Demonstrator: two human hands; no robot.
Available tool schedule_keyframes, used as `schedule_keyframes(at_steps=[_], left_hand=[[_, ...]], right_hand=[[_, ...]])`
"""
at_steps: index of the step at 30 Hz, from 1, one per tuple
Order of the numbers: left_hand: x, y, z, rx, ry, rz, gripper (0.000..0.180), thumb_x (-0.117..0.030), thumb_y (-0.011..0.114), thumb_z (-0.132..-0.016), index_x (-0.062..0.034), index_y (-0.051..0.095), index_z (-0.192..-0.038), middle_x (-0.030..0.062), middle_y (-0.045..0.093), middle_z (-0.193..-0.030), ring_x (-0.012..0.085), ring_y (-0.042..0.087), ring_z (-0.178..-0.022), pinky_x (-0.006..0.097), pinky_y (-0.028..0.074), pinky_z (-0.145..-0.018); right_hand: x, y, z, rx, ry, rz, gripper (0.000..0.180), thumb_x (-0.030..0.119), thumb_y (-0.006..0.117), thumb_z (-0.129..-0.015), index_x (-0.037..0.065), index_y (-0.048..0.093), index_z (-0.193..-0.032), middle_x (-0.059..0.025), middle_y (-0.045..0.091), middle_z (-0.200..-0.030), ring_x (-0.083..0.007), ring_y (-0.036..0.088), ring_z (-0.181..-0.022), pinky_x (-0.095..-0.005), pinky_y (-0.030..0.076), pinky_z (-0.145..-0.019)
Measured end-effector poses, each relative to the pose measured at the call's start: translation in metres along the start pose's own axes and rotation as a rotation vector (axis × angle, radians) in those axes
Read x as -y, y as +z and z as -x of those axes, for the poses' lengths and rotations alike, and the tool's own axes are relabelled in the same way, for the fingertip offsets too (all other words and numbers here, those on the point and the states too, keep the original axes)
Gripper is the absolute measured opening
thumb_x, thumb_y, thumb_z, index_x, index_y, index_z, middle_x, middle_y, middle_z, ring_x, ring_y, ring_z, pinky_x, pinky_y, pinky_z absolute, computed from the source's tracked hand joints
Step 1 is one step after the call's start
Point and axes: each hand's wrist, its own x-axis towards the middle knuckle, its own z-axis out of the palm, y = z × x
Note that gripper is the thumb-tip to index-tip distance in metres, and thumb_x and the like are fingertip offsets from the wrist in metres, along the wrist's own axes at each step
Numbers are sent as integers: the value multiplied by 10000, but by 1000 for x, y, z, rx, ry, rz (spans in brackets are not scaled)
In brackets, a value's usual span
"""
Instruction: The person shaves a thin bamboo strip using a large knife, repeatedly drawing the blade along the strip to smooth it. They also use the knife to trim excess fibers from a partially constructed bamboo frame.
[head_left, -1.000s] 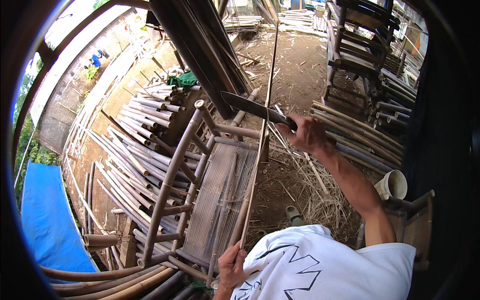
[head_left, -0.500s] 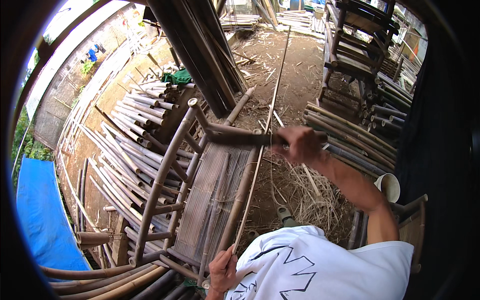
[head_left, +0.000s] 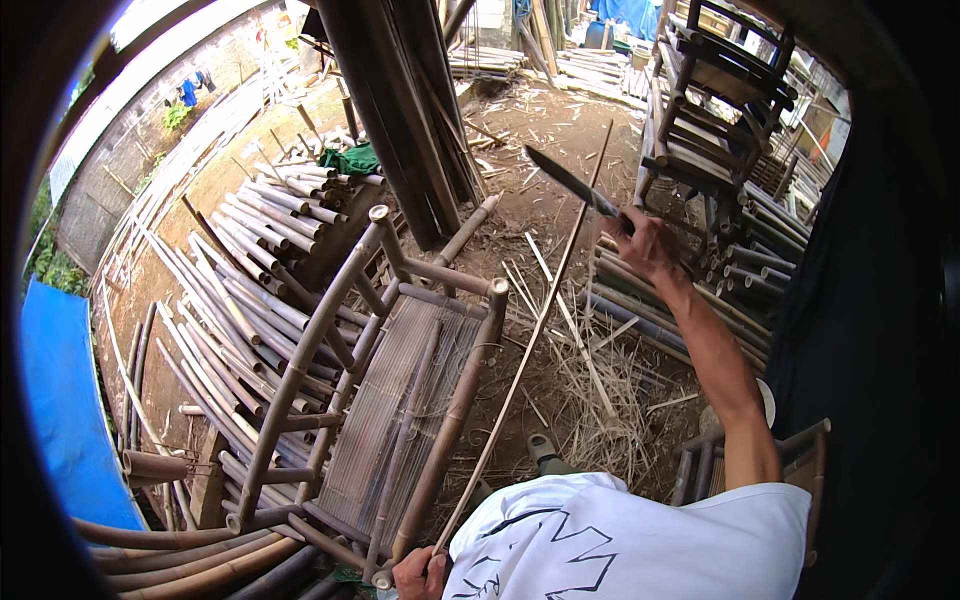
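The bamboo strip (head_left: 516, 383) runs slantwise from the person's lap toward the open ground, just beside the bamboo chair (head_left: 400, 370). The left hand (head_left: 420, 573) grasps its near end, fingers curled round it beside the white shirt. The right hand (head_left: 648, 243) is clenched on the handle of a knife (head_left: 566, 178), whose blade crosses the strip near its far end, tip up and to the left; whether edge and strip touch cannot be told.

Beyond lie shavings (head_left: 620, 420) around a shod foot (head_left: 543, 450), stacked poles (head_left: 245, 310) on the left and stacked chairs (head_left: 715, 120) on the right.

Risks, as judged: the thin strip could whip or split off line if the edge bites too deep, its far end having no visible support; a stroke overrunning toward the body could reach the left hand; loose shavings could unsettle the footing.

Against the frame half a second earlier, the knife has gone from a blurred position beside the chair corner to farther along the strip, and the strip now leans more to the right, farther from the chair rail
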Motion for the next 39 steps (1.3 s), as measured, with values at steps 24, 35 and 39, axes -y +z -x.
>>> schedule_keyframes(at_steps=[24, 35, 39], left_hand=[[-139, 20, -201, 109, -59, 1077, 196, -203, 482, -1037, -41, 585, -997, -32, 489, -660, 16, 367, -451, 188, 269, -369], [-123, 23, -165, 56, -21, 965, 411, -185, 506, -1027, -33, 476, -1408, -18, 482, -684, 20, 330, -467, 181, 252, -384], [-117, 25, -138, 122, -58, 954, 409, -177, 512, -1024, -35, 478, -1406, -9, 493, -695, 23, 342, -481, 184, 269, -397]], right_hand=[[181, 9, 141, -97, -491, -437, 578, 632, 484, -927, 72, 564, -809, -87, 586, -616, -275, 654, -555, -409, 540, -504], [156, 22, 103, 22, -283, -447, 523, 582, 554, -916, 61, 599, -896, -127, 624, -636, -312, 672, -607, -421, 528, -531], [127, 19, 72, -25, -165, -342, 614, 679, 438, -922, 92, 605, -852, -101, 631, -616, -303, 678, -595, -429, 528, -517]])
